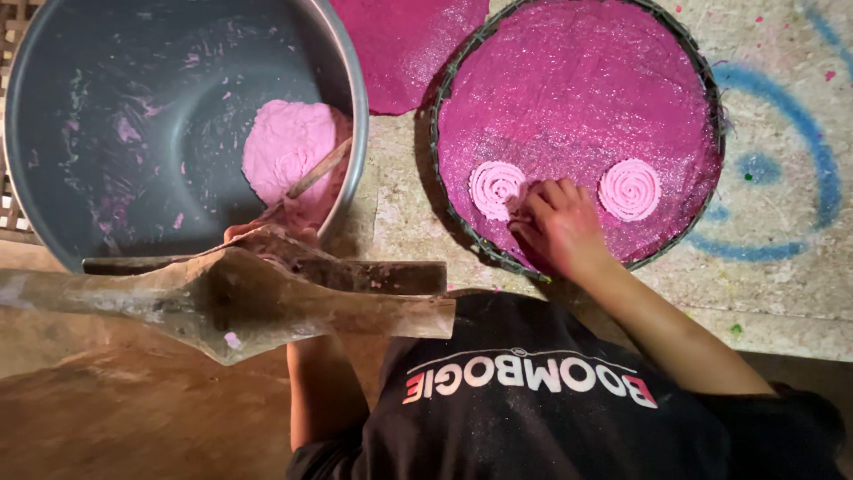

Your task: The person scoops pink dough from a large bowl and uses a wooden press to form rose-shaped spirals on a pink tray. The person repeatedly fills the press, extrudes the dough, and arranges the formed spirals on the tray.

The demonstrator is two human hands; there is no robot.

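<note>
My right hand [555, 227] rests on a round woven tray [711, 89] lined with a magenta sheet. Its bunched fingertips pinch the right edge of a pale pink dough spiral [493, 187]. A second pink spiral [629, 188] lies to the right, apart from the hand. My left hand [267, 233] is mostly hidden behind a rough wooden press [222, 307]. It grips the press from above, beside the rim of a large grey metal bowl [107, 133]. In the bowl are a lump of pink dough [284, 147] and a wooden stick [318, 169].
Another magenta sheet [404, 44] lies at the top, between bowl and tray. The pale work surface [782, 267] has blue painted rings and specks of colour. A brown floor [133, 418] shows at the lower left. My black shirt fills the bottom middle.
</note>
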